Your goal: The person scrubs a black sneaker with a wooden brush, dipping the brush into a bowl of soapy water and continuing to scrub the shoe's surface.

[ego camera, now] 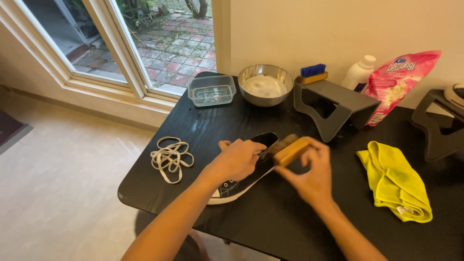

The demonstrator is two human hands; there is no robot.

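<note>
A black sneaker (244,181) with a white sole lies on its side on the black table (270,217), directly under both hands, its opening turned up and away from the person and its white toe end pointing back toward the person's left forearm. The left hand (237,159) lies over the upper of the shoe with fingers curled down around the edge of the opening, pinning it against the tabletop. The right hand (311,176) pinches a wooden-backed brush (289,151) between thumb and fingers; the brush sits at the shoe's opening, its bristle side turned toward the shoe and touching or very nearly touching the left fingertips. Just to the left of the left hand, near the table's edge, lies a loose heap of white laces (170,158). To the right of the right hand, apart from it, a crumpled yellow cloth (396,181) rests on the table. Beyond the hands, a grey angled stand (333,108) carries a second brush with blue bristles (313,73) on its far end. Further beyond the left hand sit a metal bowl (265,84) holding whitish liquid and, beside it, a clear plastic container (212,90). Beyond the right hand, against the wall, stand a white bottle (358,73) and a pink pouch (398,82), with another dark stand (437,128) at the far right.
</note>
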